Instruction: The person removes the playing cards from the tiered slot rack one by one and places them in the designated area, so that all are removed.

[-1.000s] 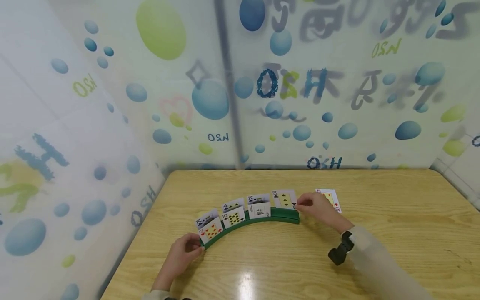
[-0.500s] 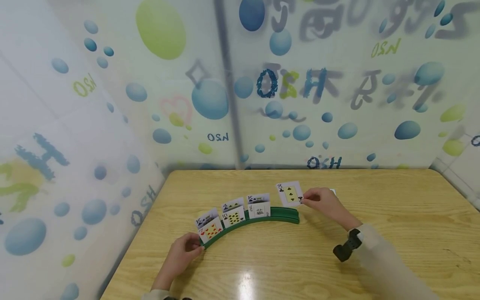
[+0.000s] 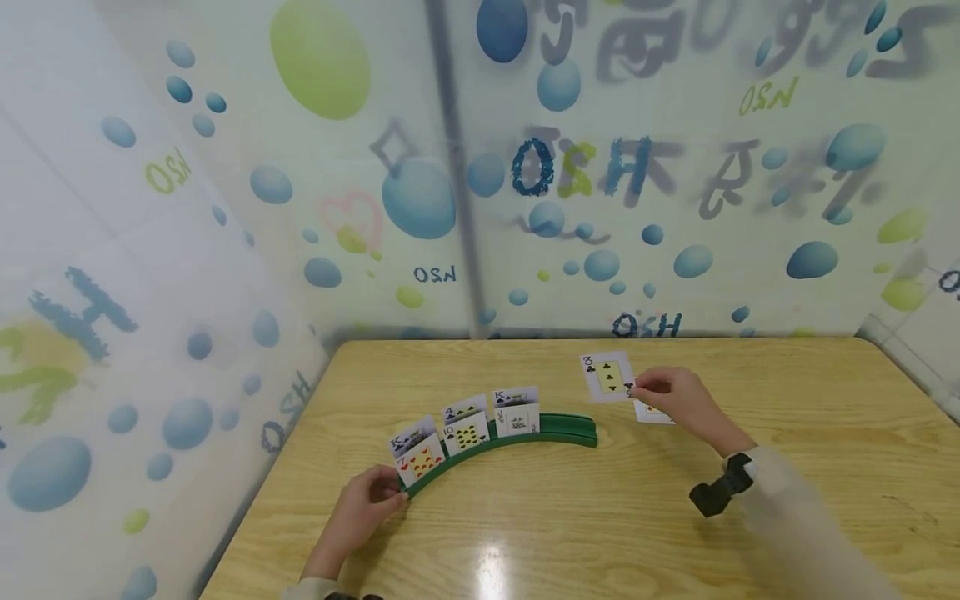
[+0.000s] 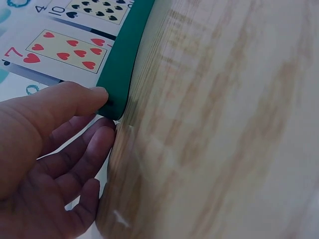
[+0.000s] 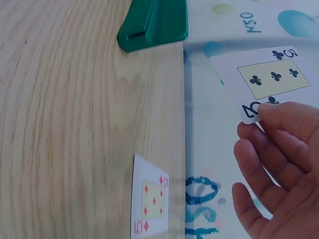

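A curved green card holder stands on the table, its right end bare of cards. Cards stand in two rows along its left part, among them a seven of hearts, a ten of spades and a king. My left hand pinches the holder's left end between thumb and fingers. My right hand pinches the three of clubs by a corner, raised to the right of the holder. Below it the five of diamonds lies face up on the table, partly hidden in the head view.
The light wooden table runs back to a wall printed with blue and green bubbles. Another such wall closes in on the left. A black strap sits round the right wrist.
My right hand has lifted the three of clubs out of the holder's right part and carried it right and away, over toward the five of diamonds. The left hand keeps its place.
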`<state>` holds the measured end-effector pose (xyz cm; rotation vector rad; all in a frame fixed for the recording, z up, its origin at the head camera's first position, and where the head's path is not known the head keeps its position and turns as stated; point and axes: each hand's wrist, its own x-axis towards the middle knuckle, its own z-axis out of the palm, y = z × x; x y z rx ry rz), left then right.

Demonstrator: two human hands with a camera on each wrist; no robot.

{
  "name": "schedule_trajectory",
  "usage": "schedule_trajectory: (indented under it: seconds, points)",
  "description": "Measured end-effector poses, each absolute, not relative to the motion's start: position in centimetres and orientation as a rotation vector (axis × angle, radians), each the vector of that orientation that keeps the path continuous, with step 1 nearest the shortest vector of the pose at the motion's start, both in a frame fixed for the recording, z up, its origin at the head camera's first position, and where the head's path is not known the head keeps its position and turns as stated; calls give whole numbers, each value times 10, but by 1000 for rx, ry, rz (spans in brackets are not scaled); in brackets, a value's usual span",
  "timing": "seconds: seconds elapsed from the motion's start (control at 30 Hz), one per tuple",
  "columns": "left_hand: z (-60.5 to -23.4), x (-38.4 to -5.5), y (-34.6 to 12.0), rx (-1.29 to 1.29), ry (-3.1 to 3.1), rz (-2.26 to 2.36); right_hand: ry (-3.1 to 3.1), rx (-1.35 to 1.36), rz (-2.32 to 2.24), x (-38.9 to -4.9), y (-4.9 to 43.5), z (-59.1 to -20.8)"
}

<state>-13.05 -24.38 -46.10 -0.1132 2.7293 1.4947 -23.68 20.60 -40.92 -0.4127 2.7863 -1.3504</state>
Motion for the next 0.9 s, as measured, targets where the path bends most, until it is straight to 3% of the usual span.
schedule_trajectory:
  seconds: [0.9]
  points:
    - [-464,-132,-244,-127,2718,1510,2957,-180,-1136,-228,291,-424]
